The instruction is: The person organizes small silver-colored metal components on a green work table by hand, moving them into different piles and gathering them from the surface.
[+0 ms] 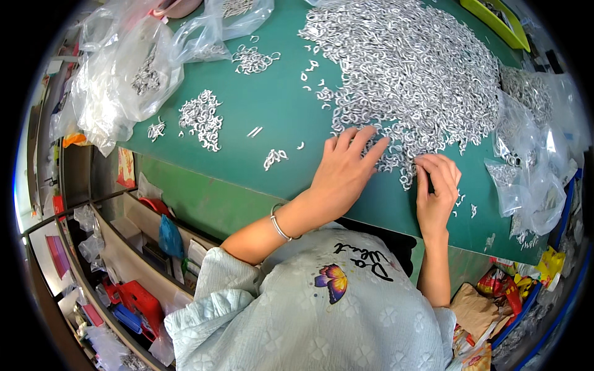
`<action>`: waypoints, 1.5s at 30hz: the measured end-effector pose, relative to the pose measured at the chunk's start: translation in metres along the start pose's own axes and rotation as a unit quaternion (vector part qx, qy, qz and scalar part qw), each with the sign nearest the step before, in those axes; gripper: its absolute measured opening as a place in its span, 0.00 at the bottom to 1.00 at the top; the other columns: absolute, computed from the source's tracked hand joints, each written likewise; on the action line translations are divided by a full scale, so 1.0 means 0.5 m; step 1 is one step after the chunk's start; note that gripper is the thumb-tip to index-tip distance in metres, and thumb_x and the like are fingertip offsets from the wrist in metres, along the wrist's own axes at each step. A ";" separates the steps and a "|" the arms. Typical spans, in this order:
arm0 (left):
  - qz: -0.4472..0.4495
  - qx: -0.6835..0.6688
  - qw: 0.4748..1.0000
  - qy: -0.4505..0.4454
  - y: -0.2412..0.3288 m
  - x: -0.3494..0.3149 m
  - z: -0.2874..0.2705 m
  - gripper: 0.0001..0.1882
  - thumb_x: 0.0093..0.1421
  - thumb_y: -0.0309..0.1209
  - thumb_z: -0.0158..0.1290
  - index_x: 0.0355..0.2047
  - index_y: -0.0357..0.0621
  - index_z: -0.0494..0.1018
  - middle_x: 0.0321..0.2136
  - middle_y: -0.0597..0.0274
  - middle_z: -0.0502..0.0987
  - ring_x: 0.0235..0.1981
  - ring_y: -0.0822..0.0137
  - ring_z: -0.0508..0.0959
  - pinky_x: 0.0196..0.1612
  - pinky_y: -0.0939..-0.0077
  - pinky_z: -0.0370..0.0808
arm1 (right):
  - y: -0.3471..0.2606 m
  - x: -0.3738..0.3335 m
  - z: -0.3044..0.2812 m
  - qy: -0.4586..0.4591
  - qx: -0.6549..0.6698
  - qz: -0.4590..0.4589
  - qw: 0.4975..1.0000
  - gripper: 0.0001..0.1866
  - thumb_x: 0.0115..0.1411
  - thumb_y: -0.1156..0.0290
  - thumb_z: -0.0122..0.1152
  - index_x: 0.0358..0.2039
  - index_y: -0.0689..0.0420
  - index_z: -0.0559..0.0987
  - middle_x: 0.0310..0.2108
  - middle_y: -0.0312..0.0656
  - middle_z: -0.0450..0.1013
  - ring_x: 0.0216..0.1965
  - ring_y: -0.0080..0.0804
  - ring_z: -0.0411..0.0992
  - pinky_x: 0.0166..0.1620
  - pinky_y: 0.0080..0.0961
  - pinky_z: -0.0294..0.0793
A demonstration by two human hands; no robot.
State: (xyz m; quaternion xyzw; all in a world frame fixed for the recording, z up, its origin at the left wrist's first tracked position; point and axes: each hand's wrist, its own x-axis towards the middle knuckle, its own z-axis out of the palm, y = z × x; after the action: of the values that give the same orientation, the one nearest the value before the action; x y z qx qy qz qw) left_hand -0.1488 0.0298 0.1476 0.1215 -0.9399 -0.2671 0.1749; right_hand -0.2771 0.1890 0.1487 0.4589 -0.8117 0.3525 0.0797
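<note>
Two bare hands were observed at one large heap of small grey metal pieces (414, 74), the pieces too many to count; the heap lay on one green table (247, 167). The left hand (346, 164), with one bracelet (278, 224) at its wrist, was at the near edge of the heap, fingers spread, fingertips among the pieces. The right hand (439, 185) was right of it, also at the heap's near edge, with thumb and fingers bent close together; whether a piece was pinched between them could not be told.

Left of the heap, four smaller groups were counted: one of open rings (253, 60), one medium cluster (201, 117), one bunch of slim pieces (156, 128) and one sparse handful (275, 159). Two straight pins (254, 132) and one single curved piece (301, 146) also lay left of the heap. One yellow-green tray (498, 21) stood beyond the heap's far right side. Clear bags (532, 179), their number uncertain, lay right of the heap.
</note>
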 end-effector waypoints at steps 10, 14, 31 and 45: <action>-0.007 -0.034 0.999 0.030 0.011 0.010 0.011 0.22 0.53 0.19 0.58 0.49 0.45 0.74 0.49 0.58 0.71 0.49 0.55 0.71 0.50 0.62 0.65 | 0.019 -0.023 -0.022 0.039 -0.006 0.072 0.997 0.08 0.55 0.83 0.64 0.35 0.60 0.81 0.30 0.40 0.76 0.34 0.37 0.71 0.40 0.29 0.65; -0.011 -0.128 0.992 0.014 0.035 0.007 0.011 0.20 0.54 0.20 0.59 0.48 0.43 0.74 0.44 0.60 0.74 0.47 0.58 0.74 0.49 0.64 0.66 | 0.004 -0.008 -0.014 0.046 -0.011 0.073 0.996 0.06 0.53 0.82 0.66 0.33 0.59 0.80 0.31 0.39 0.77 0.34 0.36 0.72 0.39 0.30 0.64; 0.070 0.026 0.997 -0.012 -0.002 0.070 0.059 0.04 0.55 0.25 0.58 0.32 0.43 0.76 0.35 0.63 0.72 0.38 0.61 0.70 0.40 0.67 0.63 | -0.043 -0.033 -0.016 -0.027 0.093 0.106 0.990 0.06 0.50 0.80 0.68 0.30 0.58 0.81 0.30 0.37 0.77 0.34 0.33 0.72 0.40 0.28 0.63; -0.087 -0.223 0.970 -0.046 0.012 0.067 -0.017 0.02 0.60 0.21 0.55 0.33 0.35 0.75 0.31 0.59 0.78 0.29 0.63 0.79 0.32 0.70 0.75 | -0.065 -0.028 -0.004 -0.054 0.126 0.105 0.985 0.06 0.49 0.79 0.69 0.27 0.58 0.80 0.27 0.36 0.76 0.33 0.33 0.70 0.40 0.29 0.62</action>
State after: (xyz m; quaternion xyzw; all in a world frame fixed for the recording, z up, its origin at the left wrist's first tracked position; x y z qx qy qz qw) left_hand -0.1767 0.0203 0.1664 0.1485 -0.8492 -0.4896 0.1307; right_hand -0.2435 0.1893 0.1602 0.3962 -0.8074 0.4331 -0.0599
